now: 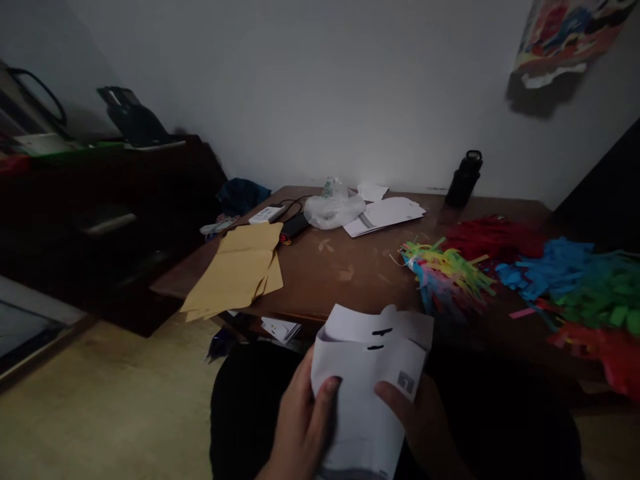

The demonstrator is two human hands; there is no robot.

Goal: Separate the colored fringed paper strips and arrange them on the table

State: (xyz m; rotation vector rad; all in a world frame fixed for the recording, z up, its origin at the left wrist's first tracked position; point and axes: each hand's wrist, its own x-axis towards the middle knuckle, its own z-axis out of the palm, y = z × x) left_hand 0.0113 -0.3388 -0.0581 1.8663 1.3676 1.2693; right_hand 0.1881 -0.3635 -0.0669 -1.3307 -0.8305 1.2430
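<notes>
I hold a bundle of white paper sheets (367, 380) over my lap, just in front of the brown table (340, 267). My left hand (303, 420) grips the bundle's left edge with the thumb pressed on its front. On the right edge, my right hand (425, 423) is closed on the same sheets with its thumb on top. The upper sheets are curled and show two small black marks and a grey square.
On the table lie tan envelopes (240, 270), a clear plastic bag (333, 207), white papers (385, 215), a black bottle (464, 179), cables and heaps of coloured shredded paper (540, 273). A dark cabinet (100, 213) stands at the left.
</notes>
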